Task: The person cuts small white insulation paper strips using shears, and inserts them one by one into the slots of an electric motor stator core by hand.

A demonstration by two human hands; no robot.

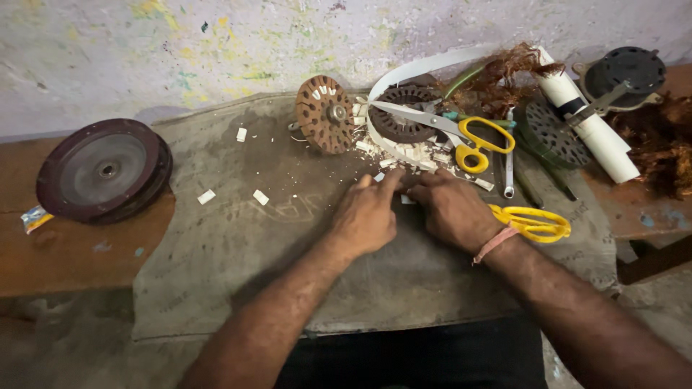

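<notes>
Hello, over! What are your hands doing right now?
Left hand and right hand together, fingertips pinching a small white piece on the grey mat. Yellow scissors beside right wrist. White scraps just ahead.

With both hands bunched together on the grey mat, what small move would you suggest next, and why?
Probably lift the small white piece pinched between the left hand and the right hand clear of the mat. Both sets of fingertips meet on it, and loose white scraps crowd the spot just beyond.
</notes>
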